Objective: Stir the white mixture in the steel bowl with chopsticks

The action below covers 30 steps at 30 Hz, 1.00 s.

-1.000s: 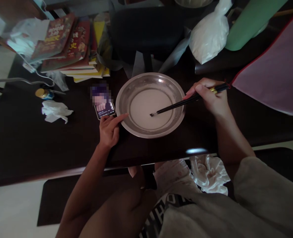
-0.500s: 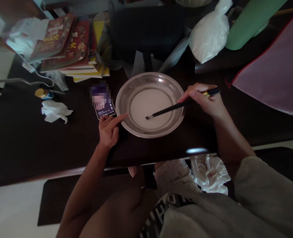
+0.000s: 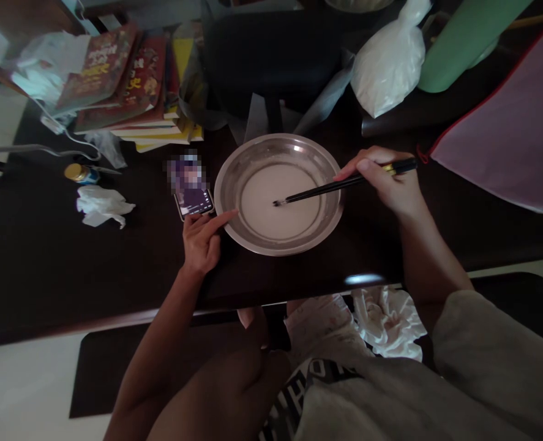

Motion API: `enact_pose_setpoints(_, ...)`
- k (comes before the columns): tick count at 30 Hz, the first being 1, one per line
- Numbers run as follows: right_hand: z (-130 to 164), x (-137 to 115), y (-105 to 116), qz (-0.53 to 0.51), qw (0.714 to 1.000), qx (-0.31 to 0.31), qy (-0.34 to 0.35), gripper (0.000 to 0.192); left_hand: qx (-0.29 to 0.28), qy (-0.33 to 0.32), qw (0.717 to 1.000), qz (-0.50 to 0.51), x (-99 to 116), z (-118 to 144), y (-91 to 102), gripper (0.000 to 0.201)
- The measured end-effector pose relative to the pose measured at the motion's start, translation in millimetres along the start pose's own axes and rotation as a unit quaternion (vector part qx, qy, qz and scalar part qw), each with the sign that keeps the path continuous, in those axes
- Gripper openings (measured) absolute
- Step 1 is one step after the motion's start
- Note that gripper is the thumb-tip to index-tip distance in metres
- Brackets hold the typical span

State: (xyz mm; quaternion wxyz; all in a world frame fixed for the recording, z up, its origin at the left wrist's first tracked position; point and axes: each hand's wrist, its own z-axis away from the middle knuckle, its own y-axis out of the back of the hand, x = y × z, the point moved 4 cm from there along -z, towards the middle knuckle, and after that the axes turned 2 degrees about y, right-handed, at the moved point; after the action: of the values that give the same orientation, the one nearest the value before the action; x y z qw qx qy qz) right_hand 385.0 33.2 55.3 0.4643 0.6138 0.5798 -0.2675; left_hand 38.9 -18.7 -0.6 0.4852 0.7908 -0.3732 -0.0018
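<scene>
A wide metal basin [image 3: 278,246] stands near the table's front edge, with a milky white liquid [image 3: 262,214] covering its bottom. Black chopsticks [image 3: 317,191] with gold bands slant into it, held close together in my right hand [image 3: 384,177], which is closed round their upper part over the basin's right rim. Their tips touch the liquid near the middle. My left hand [image 3: 203,244] rests at the basin's left side, index finger stretched over the rim and thumb apart. Its other fingers lie against the lower edge of a lit phone [image 3: 193,195].
Books [image 3: 128,92] are stacked at the back left. A small jar [image 3: 81,173] and a crumpled tissue [image 3: 103,205] lie left of the phone. A tied bag of white powder [image 3: 388,67], a green cylinder [image 3: 464,46] and a pink cloth [image 3: 505,135] are at the right.
The chopstick tips have moved slightly away from me within the liquid, and my right hand has shifted a little to the right. The phone's picture differs. My left hand stays put.
</scene>
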Motion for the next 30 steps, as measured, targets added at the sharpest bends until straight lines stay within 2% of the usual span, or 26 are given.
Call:
enact_pose_setpoints(3,0.8,1.9,2.7,-0.021,0.999,0.029,-0.013,0.026,0.002,0.0,1.0,0.007,0.3,0.3,0.4,0.049)
enact_pose_setpoints(8,0.3,-1.4,-3.7,0.002,1.0,-0.03,-0.009,0.026,-0.003,0.011,1.0,0.003,-1.9,1.1,-0.2,0.049)
enact_pose_setpoints(13,0.3,0.8,3.5,-0.01,0.999,0.045,-0.018,0.028,0.001,0.005,1.0,0.016,-2.1,1.5,0.0,0.048)
enact_pose_setpoints(19,0.0,-1.5,-4.0,-0.008,1.0,-0.022,-0.003,0.028,0.015,-0.012,1.0,0.024,-0.9,1.7,1.0,0.047)
enact_pose_setpoints(24,0.1,0.6,2.6,-0.008,0.999,0.039,-0.013,0.03,0.01,-0.002,1.0,0.006,-1.2,1.9,-0.2,0.049)
enact_pose_setpoints(30,0.0,1.9,-3.4,-0.005,1.0,-0.022,-0.008,0.028,0.012,0.009,1.0,0.008,-2.1,1.5,-0.6,0.05)
